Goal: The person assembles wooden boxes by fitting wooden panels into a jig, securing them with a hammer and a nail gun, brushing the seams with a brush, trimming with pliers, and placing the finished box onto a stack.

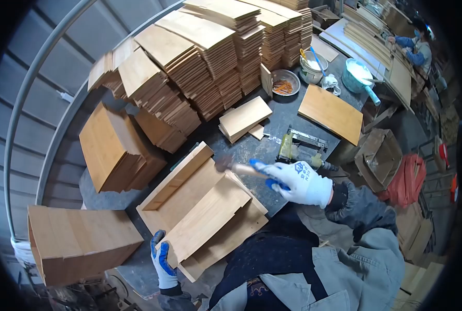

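Observation:
My right hand (299,181), in a white and blue glove, is closed around the handle of a hammer (244,169). The hammer's head is blurred and hovers just above the upper right edge of a wooden box frame (176,193). The frame lies on the dark table, with a wide board (210,215) set in it and a gap beside the board. Gloved the same way, my left hand (163,262) grips the frame's near left corner, thumb and fingers on the board's end.
A nail gun (293,145) lies beyond my right hand, near a loose panel (332,111). Tall stacks of boards (189,57) line the back. A metal bowl (284,83), a white bucket (313,67) and a teal bucket (358,78) stand behind. Another person (420,49) works far right.

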Tool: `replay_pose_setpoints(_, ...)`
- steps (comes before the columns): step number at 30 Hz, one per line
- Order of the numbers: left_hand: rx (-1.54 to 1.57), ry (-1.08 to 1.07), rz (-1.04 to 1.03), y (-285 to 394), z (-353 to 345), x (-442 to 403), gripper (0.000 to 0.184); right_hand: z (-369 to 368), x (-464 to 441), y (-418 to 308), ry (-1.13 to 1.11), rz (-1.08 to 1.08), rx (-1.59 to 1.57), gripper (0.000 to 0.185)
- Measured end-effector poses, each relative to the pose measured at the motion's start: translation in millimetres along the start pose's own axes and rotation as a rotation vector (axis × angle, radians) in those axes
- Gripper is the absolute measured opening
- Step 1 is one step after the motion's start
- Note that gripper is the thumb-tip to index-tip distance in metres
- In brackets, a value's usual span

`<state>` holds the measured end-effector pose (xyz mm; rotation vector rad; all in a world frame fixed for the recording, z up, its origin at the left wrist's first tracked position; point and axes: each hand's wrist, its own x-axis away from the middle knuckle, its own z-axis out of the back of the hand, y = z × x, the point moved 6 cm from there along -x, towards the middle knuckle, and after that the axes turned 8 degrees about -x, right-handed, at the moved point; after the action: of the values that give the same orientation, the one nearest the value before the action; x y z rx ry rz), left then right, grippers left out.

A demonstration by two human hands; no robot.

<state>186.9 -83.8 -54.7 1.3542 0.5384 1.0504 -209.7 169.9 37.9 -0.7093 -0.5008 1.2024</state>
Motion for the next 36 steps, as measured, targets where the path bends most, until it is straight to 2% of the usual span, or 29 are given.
replay_pose_setpoints(1, 0.005, 0.018, 0.024, -6.4, 3.2, 0.4, 0.065, -7.2, 1.4, 13.3, 0.010, 0.001, -0.013, 0.069)
replay_pose_setpoints(4, 0.050, -0.018, 0.045, -13.3, 1.4, 1.9, 0.068, -32.8, 14.9, 69.4, 0.343, -0.079, -0.035, 0.068)
replay_pose_setpoints(5, 0.071, -0.035, 0.061, -12.4, 2.2, 2.6, 0.070, -48.9, 17.3, 84.2, 0.352, -0.085, -0.058, 0.068)
replay_pose_setpoints(8, 0.166, -0.053, 0.085, -0.9, -14.5, 13.6, 0.072, -108.1, 22.4, 137.1, 0.132, -0.453, -0.030, 0.064)
replay_pose_setpoints(10, 0.195, -0.066, 0.101, -0.7, -14.3, 12.8, 0.074, -123.6, 18.4, 150.7, 0.166, -0.436, 0.016, 0.063)
replay_pose_setpoints(12, 0.417, -0.125, 0.161, -32.0, -0.7, 5.5, 0.074, -133.8, 15.6, 157.7, 0.213, -0.384, 0.171, 0.062)
replay_pose_setpoints(13, 0.527, -0.150, 0.192, -43.4, 6.4, 2.1, 0.076, -133.0, 14.6, 156.6, 0.213, -0.393, 0.139, 0.062)
replay_pose_setpoints(15, 0.476, -0.146, 0.201, -59.6, 13.4, 3.8, 0.072, -108.8, 7.9, 136.8, 0.300, -0.319, 0.011, 0.063)
replay_pose_setpoints(17, 0.437, -0.139, 0.212, -59.8, 17.2, 5.8, 0.070, -117.5, -4.2, 126.8, 0.339, -0.290, -0.075, 0.064)
replay_pose_setpoints(19, 0.310, -0.145, 0.205, -60.8, 17.0, 5.2, 0.069, -150.8, -22.0, 106.1, 0.352, 0.002, -1.315, 0.070)
replay_pose_setpoints(20, 0.247, -0.149, 0.201, -60.8, 15.7, 4.9, 0.069, -134.5, -26.7, 85.5, 0.355, -0.001, -1.335, 0.070)
replay_pose_setpoints(22, 0.133, -0.156, 0.188, -60.5, 12.4, 4.0, 0.068, -113.2, -27.4, 45.5, 0.102, -0.095, -0.772, 0.074)
replay_pose_setpoints(26, -0.048, -0.171, 0.170, -62.6, 4.2, 1.8, 0.067, -121.1, -29.6, 36.8, 0.108, -0.105, -0.625, 0.078)
replay_pose_setpoints(34, -0.241, -0.203, 0.144, -79.3, -9.9, -2.1, 0.066, -98.1, -27.9, 49.1, 0.243, -0.100, -0.650, 0.072)
replay_pose_setpoints(36, -0.241, -0.187, 0.137, -83.8, -13.6, -2.1, 0.066, -98.0, -29.4, 49.4, 0.213, -0.105, -0.659, 0.072)
